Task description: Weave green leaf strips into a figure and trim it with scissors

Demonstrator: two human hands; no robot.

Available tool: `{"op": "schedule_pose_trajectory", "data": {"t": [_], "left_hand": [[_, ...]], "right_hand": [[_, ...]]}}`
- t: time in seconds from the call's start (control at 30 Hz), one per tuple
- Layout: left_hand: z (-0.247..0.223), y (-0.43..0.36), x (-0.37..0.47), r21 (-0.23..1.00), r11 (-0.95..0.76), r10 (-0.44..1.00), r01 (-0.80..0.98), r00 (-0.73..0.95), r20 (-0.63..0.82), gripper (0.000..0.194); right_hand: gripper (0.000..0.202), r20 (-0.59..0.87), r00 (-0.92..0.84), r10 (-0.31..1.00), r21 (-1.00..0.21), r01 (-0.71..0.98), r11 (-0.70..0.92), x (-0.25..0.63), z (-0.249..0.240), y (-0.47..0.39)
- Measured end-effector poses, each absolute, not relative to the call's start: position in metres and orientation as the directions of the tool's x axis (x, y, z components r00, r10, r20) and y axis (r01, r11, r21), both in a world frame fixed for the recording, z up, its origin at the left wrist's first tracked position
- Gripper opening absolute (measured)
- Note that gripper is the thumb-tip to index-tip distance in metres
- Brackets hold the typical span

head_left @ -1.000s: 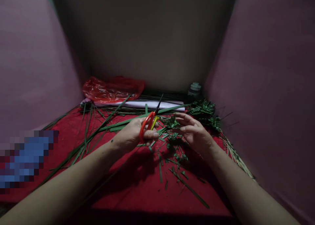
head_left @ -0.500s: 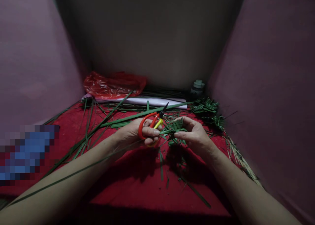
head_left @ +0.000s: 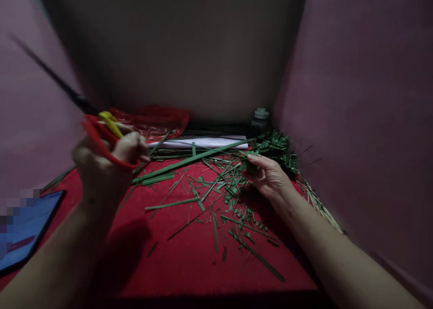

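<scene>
My left hand (head_left: pixel 104 169) is raised at the left, its fingers closed around scissors (head_left: pixel 98 140) with red handles and a yellow part. Their dark, blurred blades point up and left. Lower at the right, my right hand (head_left: pixel 270 178) pinches a folded green leaf piece (head_left: pixel 249 161), largely hidden by the fingers. A thin strip seems to stretch from that piece toward my left fingers; whether they hold it I cannot tell. Under and between the hands, cut green leaf scraps (head_left: pixel 233 189) lie strewn over the red cloth (head_left: pixel 162 255).
A red plastic bag (head_left: pixel 155 119), a white roll (head_left: pixel 209 142) and long green leaf strips (head_left: pixel 189 159) lie at the back. Beside a small lidded jar (head_left: pixel 260 117) sits a dark green leaf bundle (head_left: pixel 274 144). A tablet-like screen (head_left: pixel 37 230) is at the left edge.
My left hand has swung up and left with the scissors, away from the right hand. The right hand keeps the leaf piece. The view has shifted slightly, uncovering scraps on the cloth.
</scene>
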State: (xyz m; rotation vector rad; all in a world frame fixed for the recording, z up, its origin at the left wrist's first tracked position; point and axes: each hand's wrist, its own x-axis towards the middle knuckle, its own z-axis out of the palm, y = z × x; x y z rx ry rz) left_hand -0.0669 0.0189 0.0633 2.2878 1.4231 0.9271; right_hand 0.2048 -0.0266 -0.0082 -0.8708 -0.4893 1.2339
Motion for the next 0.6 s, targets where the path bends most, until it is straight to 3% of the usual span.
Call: {"op": "schedule_pose_trajectory", "data": {"t": [0.03,0.07,0.1,0.17,0.23,0.43,0.6], "left_hand": [[0.059,0.014,-0.061,0.52,-0.478,0.86,0.708,0.257,0.44,0.03],[0.053,0.01,-0.054,0.415,-0.499,0.817,0.76,0.253,0.519,0.024],[0.046,0.006,-0.046,0.278,-0.54,0.785,0.794,0.355,0.508,0.022],[0.032,0.0,-0.031,-0.026,-0.61,0.739,0.792,0.58,0.343,0.022],[0.022,-0.001,-0.022,-0.149,-0.663,0.706,0.734,0.679,0.202,0.022],[0.012,0.008,-0.022,-0.125,-0.653,0.747,0.747,0.663,0.055,0.023],[0.013,0.004,-0.019,-0.24,-0.691,0.705,0.682,0.709,-0.015,0.022]], "right_hand": [[0.016,-0.121,0.299,0.946,-0.802,-0.591,0.085,0.204,-0.009,-0.027],[0.017,-0.112,0.308,0.945,-0.813,-0.575,0.091,0.204,-0.009,-0.027],[0.017,-0.104,0.314,0.944,-0.823,-0.56,0.096,0.204,-0.009,-0.026],[0.017,-0.094,0.313,0.945,-0.835,-0.542,0.097,0.204,-0.008,-0.026],[0.018,-0.089,0.299,0.95,-0.837,-0.539,0.091,0.205,-0.008,-0.026],[0.019,-0.04,0.249,0.968,-0.875,-0.476,0.086,0.208,-0.009,-0.026],[0.018,-0.05,0.233,0.971,-0.899,-0.435,0.058,0.208,-0.013,-0.026]]}}
